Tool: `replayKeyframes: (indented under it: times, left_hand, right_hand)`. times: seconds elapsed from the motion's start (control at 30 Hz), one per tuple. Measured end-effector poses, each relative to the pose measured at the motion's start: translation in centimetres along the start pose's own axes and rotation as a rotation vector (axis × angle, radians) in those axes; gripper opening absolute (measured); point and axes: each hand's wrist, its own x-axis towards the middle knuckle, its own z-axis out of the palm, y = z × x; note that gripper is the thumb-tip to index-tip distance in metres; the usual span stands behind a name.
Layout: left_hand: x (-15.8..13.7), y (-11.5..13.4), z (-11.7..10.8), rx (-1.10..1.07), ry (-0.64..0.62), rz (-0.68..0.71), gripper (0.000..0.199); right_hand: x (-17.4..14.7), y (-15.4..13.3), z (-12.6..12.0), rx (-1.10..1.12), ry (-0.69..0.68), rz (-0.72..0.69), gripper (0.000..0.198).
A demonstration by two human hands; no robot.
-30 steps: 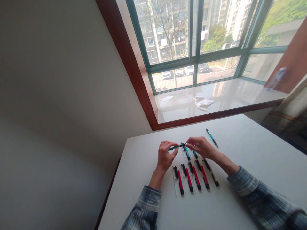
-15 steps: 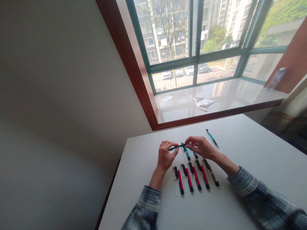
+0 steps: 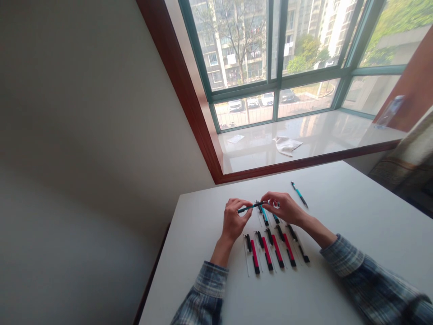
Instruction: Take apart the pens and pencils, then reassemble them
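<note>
Between my two hands a teal-and-black pen [image 3: 249,207] is held nearly level above the table. My left hand [image 3: 234,219] pinches its teal barrel with thumb and fingertips. The fingers of my right hand [image 3: 281,207] close on its black end at the right; the very tip is partly hidden by them. Beneath the hands lie teal pen parts [image 3: 264,216], partly covered by my right hand. Nearer to me is a row of pen parts: pink-and-black barrels [image 3: 266,253], black grip pieces [image 3: 259,240] and thin refills [image 3: 248,262].
A whole teal-and-black pen [image 3: 299,194] lies at the far right of the white table [image 3: 189,271]. Behind the table, a window sill [image 3: 250,155] holds a crumpled white cloth [image 3: 287,146] and a paper [image 3: 236,139]. A wall [image 3: 101,158] rises on the left.
</note>
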Motion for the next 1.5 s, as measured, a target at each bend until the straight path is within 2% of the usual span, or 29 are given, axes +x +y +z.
replayKeyframes:
  times: [0.9, 1.3, 1.5]
  left_hand:
    - [-0.05, 0.01, 0.01, 0.001, 0.005, 0.008, 0.011]
    - [-0.16, -0.18, 0.04, 0.008, 0.004, 0.006, 0.012]
    - [-0.13, -0.31, 0.06, 0.005, 0.022, -0.007, 0.012]
  right_hand:
    - [0.02, -0.11, 0.16, -0.010, -0.009, 0.003, 0.030]
    - [-0.09, 0.05, 0.15, -0.004, 0.012, -0.006, 0.022]
    - [-0.25, 0.24, 0.21, 0.002, 0.022, -0.066, 0.017]
